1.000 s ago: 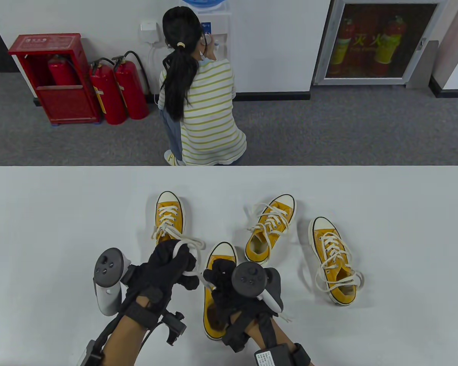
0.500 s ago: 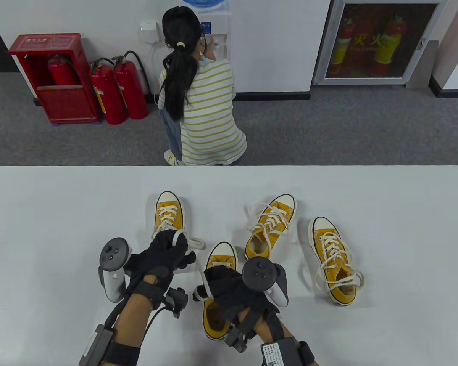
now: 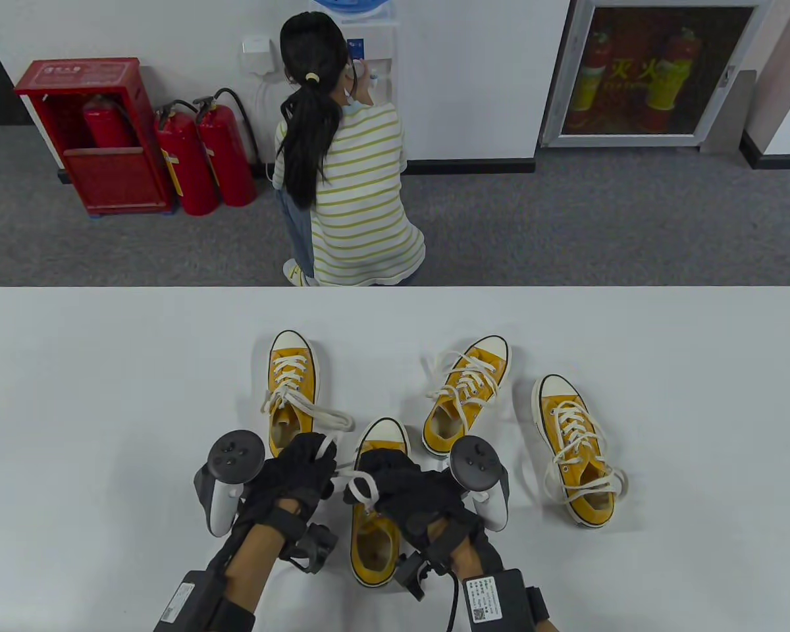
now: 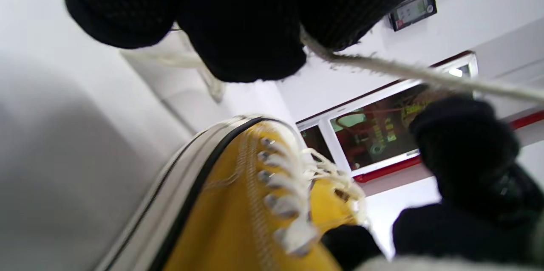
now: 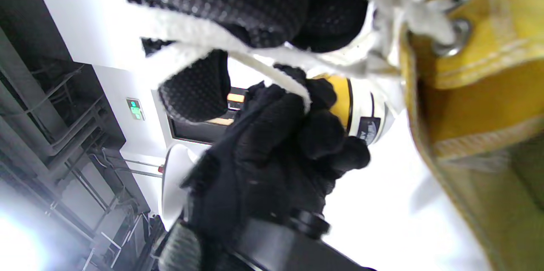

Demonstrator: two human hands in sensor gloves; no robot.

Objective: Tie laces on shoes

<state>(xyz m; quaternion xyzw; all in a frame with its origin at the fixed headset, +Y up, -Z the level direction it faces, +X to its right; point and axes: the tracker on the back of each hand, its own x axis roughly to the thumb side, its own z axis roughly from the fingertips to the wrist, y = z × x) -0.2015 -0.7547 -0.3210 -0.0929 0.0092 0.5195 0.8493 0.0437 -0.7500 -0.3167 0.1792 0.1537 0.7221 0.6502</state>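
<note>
Four yellow canvas shoes with white laces lie on the white table [image 3: 105,395]. The nearest shoe [image 3: 374,546] lies between my hands, toe pointing away. My left hand [image 3: 316,464] pinches one lace end [image 4: 403,69], which runs taut to the right. My right hand [image 3: 385,480] grips the other lace [image 5: 204,37], and a small loop [image 3: 361,490] shows at its left side. Both hands hover close together over the shoe's eyelets [image 4: 276,186]. In the right wrist view the left hand [image 5: 276,152] sits just beyond the shoe's collar [image 5: 476,71].
Three more yellow shoes lie farther out: one at the left [image 3: 293,382], one in the middle [image 3: 464,395], one at the right [image 3: 576,447], all with loose laces. Beyond the table a person [image 3: 349,171] crouches near red fire extinguishers [image 3: 204,158].
My left hand has come right and nearer, off the far-left shoe, drawing its lace in. My right hand shifted slightly, and a small loop now shows beside the near shoe.
</note>
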